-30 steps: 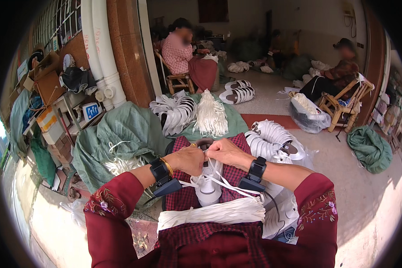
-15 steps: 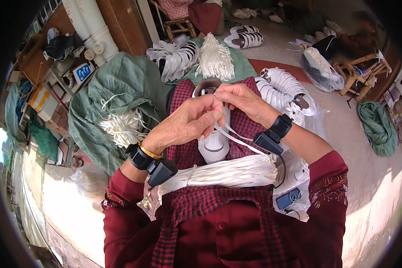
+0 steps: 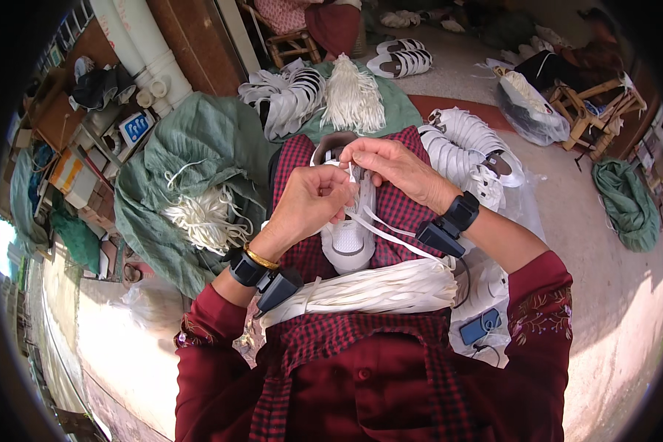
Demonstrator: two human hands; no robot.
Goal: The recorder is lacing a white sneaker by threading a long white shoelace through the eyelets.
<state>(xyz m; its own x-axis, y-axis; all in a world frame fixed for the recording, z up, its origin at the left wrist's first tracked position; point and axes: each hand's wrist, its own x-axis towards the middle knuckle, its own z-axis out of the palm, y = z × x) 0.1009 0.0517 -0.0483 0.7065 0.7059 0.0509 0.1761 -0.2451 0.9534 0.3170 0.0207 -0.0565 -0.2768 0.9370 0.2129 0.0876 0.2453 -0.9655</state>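
Note:
A white shoe [image 3: 348, 247] lies on my lap with its toe toward me and its brown-lined opening facing away. Over its tongue, my left hand [image 3: 313, 202] is closed, thumb and forefinger pinching a white shoelace [image 3: 390, 236]. My right hand [image 3: 395, 168] bends over the upper part of the shoe, its fingertips pinched on the same lace near the eyelets. Loose lengths of the lace trail across the shoe to the right. Nearer my body, a thick bundle of white laces [image 3: 379, 286] lies across my lap.
Stacked white shoes [image 3: 460, 147] stand right of my knees, more shoes [image 3: 287, 96] at the far left. A pile of laces [image 3: 353, 96] rests on green cloth ahead. Green sacking [image 3: 199, 140] with laces [image 3: 206, 217] is at left. A phone [image 3: 480, 326] lies lower right. Another person sits far right.
My left hand has drawn back slightly left and down, uncovering more of the shoe. The right hand has shifted a little left, and a piece of lace now shows between the hands.

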